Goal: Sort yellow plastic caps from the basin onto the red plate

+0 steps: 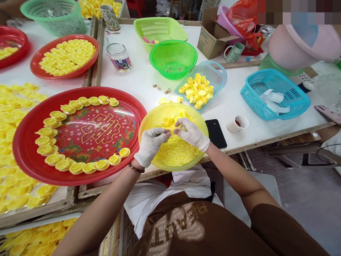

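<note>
My left hand (152,145), in a white glove with bare fingertips, is closed in a pinch over the left side of a yellow bowl (146,122). What it pinches is too small to make out. My right hand (194,134), gloved likewise, hovers over the bowl with thumb and fingers curled together, their contents unclear. Tiny yellow pieces (178,153) fill the bowl's near part, and several yellow cup-shaped pieces (170,121) lie at its far side. Left of the bowl, a large red tray (87,124) carries a curved row of round yellow pieces (48,140) along its rim.
Beyond the bowl stand a blue tray (220,74) of yellow cups, a green bowl (173,71) and a glass jar (119,57). A black phone (216,133), a paper cup (238,123) and a blue basket (274,96) are to the right.
</note>
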Demonstrator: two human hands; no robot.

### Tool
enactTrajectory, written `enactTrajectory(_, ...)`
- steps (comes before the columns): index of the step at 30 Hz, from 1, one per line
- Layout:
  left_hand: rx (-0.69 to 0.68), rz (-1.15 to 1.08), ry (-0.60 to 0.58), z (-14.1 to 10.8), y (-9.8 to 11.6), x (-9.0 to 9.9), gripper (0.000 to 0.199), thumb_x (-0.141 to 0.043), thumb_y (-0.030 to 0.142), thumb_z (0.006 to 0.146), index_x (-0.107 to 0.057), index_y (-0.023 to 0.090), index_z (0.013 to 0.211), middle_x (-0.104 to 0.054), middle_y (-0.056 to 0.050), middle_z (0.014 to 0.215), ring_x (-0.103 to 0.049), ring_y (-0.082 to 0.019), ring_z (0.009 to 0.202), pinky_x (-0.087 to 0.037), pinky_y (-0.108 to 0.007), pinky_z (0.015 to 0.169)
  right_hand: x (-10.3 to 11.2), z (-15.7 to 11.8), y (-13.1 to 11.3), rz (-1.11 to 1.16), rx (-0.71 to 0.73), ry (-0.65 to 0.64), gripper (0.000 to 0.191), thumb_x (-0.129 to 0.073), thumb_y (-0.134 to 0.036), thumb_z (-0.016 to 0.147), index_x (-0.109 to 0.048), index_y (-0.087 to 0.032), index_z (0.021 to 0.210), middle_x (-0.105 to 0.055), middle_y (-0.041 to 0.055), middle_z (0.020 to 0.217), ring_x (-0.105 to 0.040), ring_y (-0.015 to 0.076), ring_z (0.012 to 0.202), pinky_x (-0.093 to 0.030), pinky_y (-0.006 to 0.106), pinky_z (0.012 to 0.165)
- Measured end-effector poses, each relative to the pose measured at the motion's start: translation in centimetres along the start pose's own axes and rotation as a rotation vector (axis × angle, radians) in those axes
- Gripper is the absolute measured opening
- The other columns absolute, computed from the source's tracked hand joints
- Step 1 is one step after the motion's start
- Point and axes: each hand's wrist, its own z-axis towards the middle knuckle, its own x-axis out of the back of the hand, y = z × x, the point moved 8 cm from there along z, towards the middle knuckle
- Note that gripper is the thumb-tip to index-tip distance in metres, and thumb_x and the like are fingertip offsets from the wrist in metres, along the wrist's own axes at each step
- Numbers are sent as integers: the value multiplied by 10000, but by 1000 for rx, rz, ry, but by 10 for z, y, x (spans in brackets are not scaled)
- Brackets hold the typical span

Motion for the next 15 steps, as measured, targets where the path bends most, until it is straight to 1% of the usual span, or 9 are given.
enactTrajectory(2,-35,29,-12,-1,4,-1,202,-796,273,651,-799,137,801,-709,-25,721,-583,-114,667,-506,-249,678,-5,-2,-1,-98,41,-54,378,-775,-490,775,-573,-218,942,-566,-20,809,-501,137,723,-421,287,666)
enactTrajectory(3,-46,43,-13,-1,5,0,197,-791,269,658,-802,139,805,-711,-24,724,-585,-115,673,-504,-247,677,-8,-3,-1,-94,48,-96,341,-744,-464,807,-565,-218,961,-566,-22,801,-504,135,709,-424,285,659)
enactTrajectory(6,-32,51,-2,-1,5,5,216,-802,301,674,-803,140,819,-718,-28,744,-600,-124,686,-522,-258,693,-17,-4,4,52,-4,-246,187,-581,-363,914,-543,-214,1020,-598,-22,793,-481,105,587,-411,261,565)
enactTrajectory(8,1,25,10,-1,4,10,248,-822,323,662,-798,134,820,-720,-34,757,-615,-133,692,-544,-276,712,-17,-5,9,142,-63,-287,156,-520,-312,925,-533,-211,1043,-626,-18,810,-453,85,512,-382,246,499)
enactTrajectory(10,29,-7,17,-2,3,13,280,-840,334,643,-793,128,827,-729,-43,788,-634,-143,710,-562,-292,730,-13,-4,8,135,-51,-244,139,-536,-304,920,-547,-208,1020,-631,-16,815,-472,85,524,-386,239,498)
enactTrajectory(13,33,-1,-11,-2,4,11,290,-847,347,647,-788,124,822,-722,-44,773,-638,-144,699,-569,-293,726,-10,-1,-4,18,70,-128,147,-661,-323,874,-594,-202,924,-623,-10,808,-546,113,677,-441,241,599)
enactTrajectory(14,25,21,-22,-2,4,10,281,-844,350,657,-787,123,813,-711,-39,748,-630,-139,682,-567,-287,715,-11,0,-6,2,84,-115,155,-686,-326,859,-602,-201,895,-620,-11,793,-549,116,694,-443,238,608)
enactTrajectory(15,16,44,-28,-2,4,9,273,-839,353,665,-784,122,800,-698,-34,721,-620,-134,664,-563,-282,703,-14,0,-5,13,70,-130,155,-686,-330,859,-605,-201,884,-617,-16,770,-542,112,671,-435,234,590)
